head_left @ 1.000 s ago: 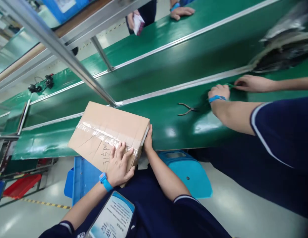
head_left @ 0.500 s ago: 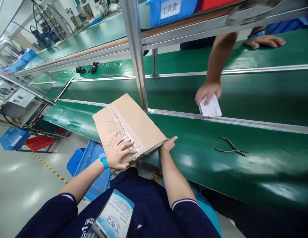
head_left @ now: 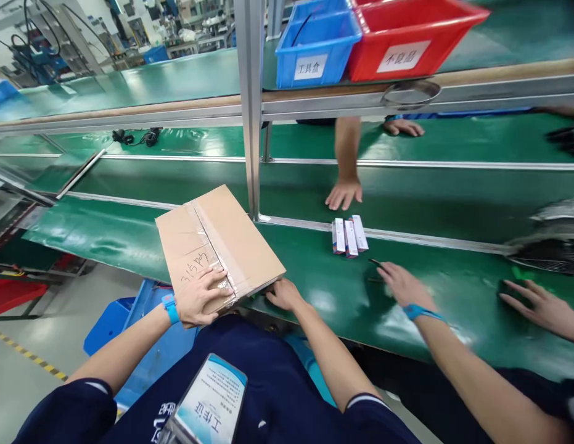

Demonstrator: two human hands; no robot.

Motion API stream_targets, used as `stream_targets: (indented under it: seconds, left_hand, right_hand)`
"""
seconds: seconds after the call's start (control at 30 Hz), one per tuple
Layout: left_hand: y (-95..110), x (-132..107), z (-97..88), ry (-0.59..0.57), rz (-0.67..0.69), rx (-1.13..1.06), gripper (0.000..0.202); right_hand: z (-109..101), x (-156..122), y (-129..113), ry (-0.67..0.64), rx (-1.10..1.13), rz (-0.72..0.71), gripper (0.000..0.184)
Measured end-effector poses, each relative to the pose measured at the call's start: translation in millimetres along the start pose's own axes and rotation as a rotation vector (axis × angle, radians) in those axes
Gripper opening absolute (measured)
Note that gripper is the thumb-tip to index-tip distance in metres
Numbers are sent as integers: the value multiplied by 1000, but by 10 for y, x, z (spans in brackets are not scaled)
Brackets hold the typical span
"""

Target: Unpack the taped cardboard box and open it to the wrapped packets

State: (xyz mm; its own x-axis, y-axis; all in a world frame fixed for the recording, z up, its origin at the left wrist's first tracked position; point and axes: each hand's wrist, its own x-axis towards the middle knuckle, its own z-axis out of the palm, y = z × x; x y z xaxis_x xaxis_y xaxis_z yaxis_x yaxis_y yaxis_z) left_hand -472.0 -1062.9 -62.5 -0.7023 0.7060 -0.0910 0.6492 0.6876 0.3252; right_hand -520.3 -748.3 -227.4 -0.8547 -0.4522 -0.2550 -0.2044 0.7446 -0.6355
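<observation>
The green worktop point(head_left: 323, 271) runs across the middle of the frame. The cardboard box point(head_left: 231, 237) lies left of centre, tilted, with its near corner overhanging the worktop's front edge. The left hand point(head_left: 196, 301) grips that lower-left corner, fingers spread on the taped top and thumb at the edge. The right hand point(head_left: 281, 293) touches the box's lower-right edge, fingers curled, tips hidden beneath.

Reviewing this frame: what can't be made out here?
Head view.
Fingertips of the right hand: hidden under the cardboard box.
Handwriting on the box: partly covered by the left hand.
Three small cartons: print too small.
Dark object at the right edge: blurred, cut off.
Item under the far-right co-worker's hand: covered.
</observation>
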Motion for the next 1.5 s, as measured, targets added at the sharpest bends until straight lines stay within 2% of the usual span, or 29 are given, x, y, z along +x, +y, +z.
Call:
stream_targets:
  seconds: [0.1,0.27,0.37,0.43,0.47,0.53,0.57,0.6,0.67,0.73,0.8,0.87,0.93,1.0,1.1,1.27,1.37,1.5]
  left_hand:
    - [-154,-78,-25,-4,13,7,73]
    - [-513,-312,-168,-53,47,37,72]
    - [-632,-351,-251,-80,44,51,72]
    - [-614,-312,-264,-74,28,43,69]
    - [-582,-276,-253,-59,12,38,67]
    - [-499,-188,-206,-10,-33,37,65]
    - [-459,-144,-174,19,-56,37,65]
    - [-423,-106,-140,50,-78,34,65]
    - [-365,-58,-71,119,-117,10,66]
    - [-322,-53,-6,201,-150,-39,66]
    - [-303,-79,48,270,-166,-73,64]
    - [-313,-129,83,296,-166,-64,61]
    - [-354,-201,90,282,-165,-33,59]
    - [-429,-292,60,254,-183,-13,60]
    - [-625,-424,-48,203,-244,16,60]
    - [-1043,-539,-192,158,-351,128,63]
    - [-1174,-587,-131,237,-442,223,64]
    - [-1238,-625,45,321,-506,255,66]
  right_hand:
    - [-189,72,166,114,-18,103,25]
    - [-509,-210,538,376,7,353,35]
    - [-730,-307,631,516,55,486,38]
    - [-853,-290,495,615,99,449,41]
    - [-904,-265,349,683,116,365,43]
    - [-981,-208,-83,800,123,86,44]
    - [-1004,-186,-347,800,98,-83,42]
    - [-1015,-170,-622,730,57,-239,38]
    - [-1006,-134,-1130,446,-42,-500,35]
    - [-978,-60,-1487,170,-116,-682,40]
    - [-968,62,-1639,49,-167,-741,51]
    - [-974,194,-1622,72,-197,-648,67]
    - [-958,299,-1533,109,-177,-461,81]
    - [-888,375,-1470,85,-105,-336,88]
    - [-724,509,-1522,39,14,-344,89]
    - [-572,861,-1768,74,52,-301,91]
    - [-569,997,-1845,72,34,-276,92]
    - [-567,1036,-1852,84,12,-256,92]
